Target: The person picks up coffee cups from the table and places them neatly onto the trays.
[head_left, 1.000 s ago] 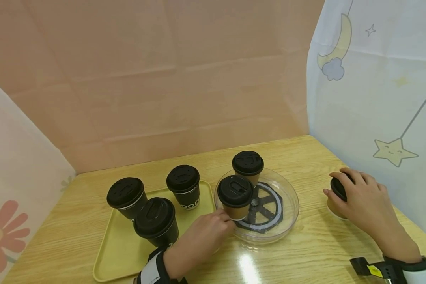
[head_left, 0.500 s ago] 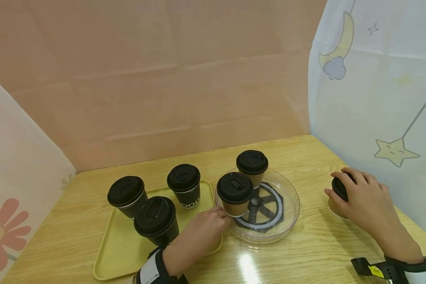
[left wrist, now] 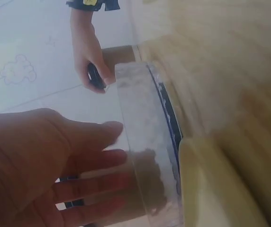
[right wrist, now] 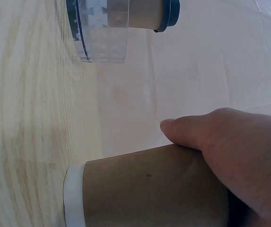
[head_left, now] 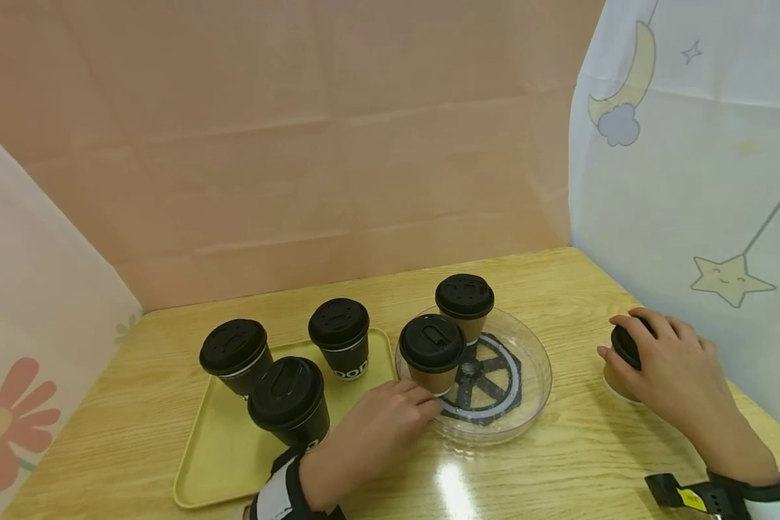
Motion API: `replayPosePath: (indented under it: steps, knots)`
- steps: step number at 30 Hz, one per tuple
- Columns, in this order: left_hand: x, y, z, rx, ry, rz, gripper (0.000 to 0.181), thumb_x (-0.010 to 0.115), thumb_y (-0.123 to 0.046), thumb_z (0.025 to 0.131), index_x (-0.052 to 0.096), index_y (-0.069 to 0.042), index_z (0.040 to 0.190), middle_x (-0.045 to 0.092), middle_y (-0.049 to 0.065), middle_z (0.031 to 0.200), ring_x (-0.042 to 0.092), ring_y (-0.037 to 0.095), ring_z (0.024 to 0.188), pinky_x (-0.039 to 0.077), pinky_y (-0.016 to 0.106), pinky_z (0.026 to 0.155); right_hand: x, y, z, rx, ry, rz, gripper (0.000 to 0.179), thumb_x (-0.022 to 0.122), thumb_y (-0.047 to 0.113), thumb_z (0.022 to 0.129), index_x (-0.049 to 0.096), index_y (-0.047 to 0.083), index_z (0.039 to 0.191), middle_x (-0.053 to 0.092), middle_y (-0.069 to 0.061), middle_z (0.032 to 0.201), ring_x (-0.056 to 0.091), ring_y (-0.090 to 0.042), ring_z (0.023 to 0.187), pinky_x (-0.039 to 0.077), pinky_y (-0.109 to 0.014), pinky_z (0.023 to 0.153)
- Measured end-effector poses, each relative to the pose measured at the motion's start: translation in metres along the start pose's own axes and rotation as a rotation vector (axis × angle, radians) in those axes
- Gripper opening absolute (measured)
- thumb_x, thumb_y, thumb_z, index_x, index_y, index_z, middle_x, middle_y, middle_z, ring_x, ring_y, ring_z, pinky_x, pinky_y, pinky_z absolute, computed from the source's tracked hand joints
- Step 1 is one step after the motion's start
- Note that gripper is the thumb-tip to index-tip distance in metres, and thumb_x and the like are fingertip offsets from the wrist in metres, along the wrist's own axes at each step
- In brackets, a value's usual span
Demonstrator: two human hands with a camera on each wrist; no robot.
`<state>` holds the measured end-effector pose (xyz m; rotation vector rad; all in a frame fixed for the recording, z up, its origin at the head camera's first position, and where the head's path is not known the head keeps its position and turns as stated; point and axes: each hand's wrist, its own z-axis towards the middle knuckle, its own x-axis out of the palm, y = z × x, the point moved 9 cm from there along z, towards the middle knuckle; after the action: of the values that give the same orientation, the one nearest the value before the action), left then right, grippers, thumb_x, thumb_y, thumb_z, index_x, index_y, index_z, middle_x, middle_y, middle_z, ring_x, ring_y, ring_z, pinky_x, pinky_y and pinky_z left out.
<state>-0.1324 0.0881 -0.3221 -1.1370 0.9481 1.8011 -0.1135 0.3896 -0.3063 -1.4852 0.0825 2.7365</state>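
Note:
My left hand [head_left: 383, 426] is at the near left rim of a clear round turntable [head_left: 533, 390], its fingers fairly straight in the left wrist view, with thumb [left wrist: 95, 135] apart from them. Whether the fingertips touch the rim, I cannot tell. Two brown paper coffee cups with black lids, a nearer one [head_left: 432, 354] and a farther one [head_left: 466, 307], stand upright on the turntable's left side. At the right, my right hand [head_left: 679, 375] grips another brown coffee cup [right wrist: 149, 189] from above, around its black lid; the cup stands on the table.
A yellow tray [head_left: 227, 462] lies left of the turntable, partly under my left forearm. Several black coffee cups with lids stand on it, including a back one [head_left: 340, 336] and a front one [head_left: 289, 397]. A white cloth [head_left: 689, 180] hangs beyond the table's right edge.
The turntable's cups have shifted slightly back and right, as if the turntable rotated a little. My left hand drew back slightly, then moved right again along the rim. My right hand stayed on its cup.

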Motion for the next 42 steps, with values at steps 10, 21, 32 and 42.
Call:
replayPosePath:
  steps: [10,21,32,42]
  knots:
    - [0.002,-0.014,0.001,0.086,0.001,-0.056,0.023,0.07,-0.006,0.085,0.072,-0.021,0.102,0.069,-0.011,0.102,0.061,0.002,0.093,0.05,0.013,0.084,-0.001,0.0,0.0,-0.01,-0.011,-0.008,0.048,0.075,0.037,0.082,0.059,0.011,0.119,0.054,-0.02,0.121,0.051,-0.054,0.097,0.04,-0.072,0.064]
    - [0.011,-0.002,0.001,0.013,0.065,-0.102,0.027,0.069,0.0,0.083,0.072,-0.019,0.102,0.069,-0.009,0.104,0.062,0.005,0.1,0.052,0.017,0.087,0.001,0.0,0.002,-0.001,0.005,0.0,0.048,0.075,0.036,0.083,0.058,0.011,0.121,0.053,-0.02,0.122,0.05,-0.054,0.098,0.039,-0.073,0.066]
    - [0.01,0.007,0.001,-0.028,0.068,-0.059,0.02,0.068,0.0,0.085,0.072,-0.017,0.094,0.068,-0.007,0.095,0.062,0.006,0.091,0.053,0.016,0.079,0.0,-0.001,0.001,-0.007,-0.008,0.0,0.047,0.075,0.036,0.083,0.059,0.011,0.119,0.054,-0.019,0.121,0.05,-0.054,0.097,0.039,-0.073,0.065]
    - [0.01,0.013,0.001,-0.068,0.074,-0.054,0.025,0.066,0.003,0.084,0.073,-0.017,0.097,0.069,-0.006,0.095,0.063,0.007,0.087,0.054,0.02,0.077,0.0,-0.001,0.001,-0.008,-0.001,0.001,0.048,0.075,0.036,0.083,0.059,0.011,0.12,0.053,-0.02,0.122,0.05,-0.053,0.097,0.039,-0.073,0.065]
